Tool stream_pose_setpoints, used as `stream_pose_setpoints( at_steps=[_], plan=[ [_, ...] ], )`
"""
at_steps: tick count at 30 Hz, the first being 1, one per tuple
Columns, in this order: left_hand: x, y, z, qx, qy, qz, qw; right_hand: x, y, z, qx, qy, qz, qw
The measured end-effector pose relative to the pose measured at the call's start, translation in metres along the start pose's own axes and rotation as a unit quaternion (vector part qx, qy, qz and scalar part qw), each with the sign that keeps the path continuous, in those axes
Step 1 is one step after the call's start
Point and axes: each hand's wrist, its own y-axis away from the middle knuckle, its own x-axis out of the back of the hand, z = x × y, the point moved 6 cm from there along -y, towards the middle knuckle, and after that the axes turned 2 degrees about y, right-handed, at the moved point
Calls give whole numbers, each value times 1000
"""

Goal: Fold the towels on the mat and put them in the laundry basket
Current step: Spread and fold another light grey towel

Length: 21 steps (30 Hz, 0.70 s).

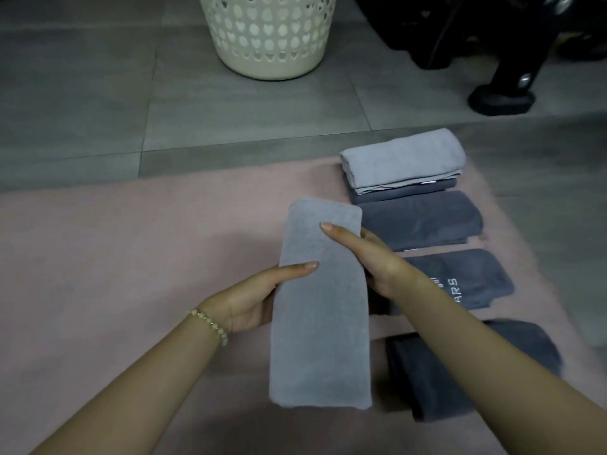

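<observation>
A light grey towel (320, 323), folded into a long narrow strip, is held just above the pink mat (131, 257). My left hand (256, 297) grips its left edge, thumb on top. My right hand (368, 257) grips its right edge, thumb lying across the upper part. On the mat's right side lies a row of folded towels: a light grey one (404, 159) on top of a dark one, a dark grey one (423, 221), a dark one with white lettering (473, 277), and a dark one (443, 372) nearest me. The cream laundry basket (267, 37) stands on the floor beyond the mat.
Grey floor tiles (98, 93) lie between the mat and the basket. Black equipment with a round foot (499, 100) stands at the top right, close to the mat's far right corner.
</observation>
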Motion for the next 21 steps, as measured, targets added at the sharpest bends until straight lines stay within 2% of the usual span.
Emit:
stream_pose_setpoints(
  at_steps=[2, 4, 6, 8, 10, 14, 16, 19, 21],
  plan=[
    [-14, -17, -7, 47, 2, -16, 999, 37, 1, -2, 24, -27, 116, 993],
    [-25, -31, -11, 79, -37, -23, 996, 78, 6, -5, 55, -88, 240, 965],
    [-30, -47, -6, 70, -65, 3, 995, 117, 12, -8, 90, -139, 338, 926],
    [-38, -68, 7, 28, -58, 7, 998, 147, 17, -16, 135, -160, 393, 895],
    [-49, -94, 26, -39, -29, 13, 999, 174, 19, -28, 186, -161, 425, 871],
    [-61, -149, 64, -174, 7, 116, 978, 220, 10, -51, 231, -149, 440, 855],
    [-59, -171, 64, -199, -9, 158, 967, 237, -1, -47, 213, -135, 442, 861],
    [-45, -188, 38, -187, -94, 234, 949, 253, -14, -8, 119, -75, 475, 869],
    [-36, -194, 29, -191, -111, 264, 939, 256, -18, 13, 97, -60, 487, 866]
  ],
)
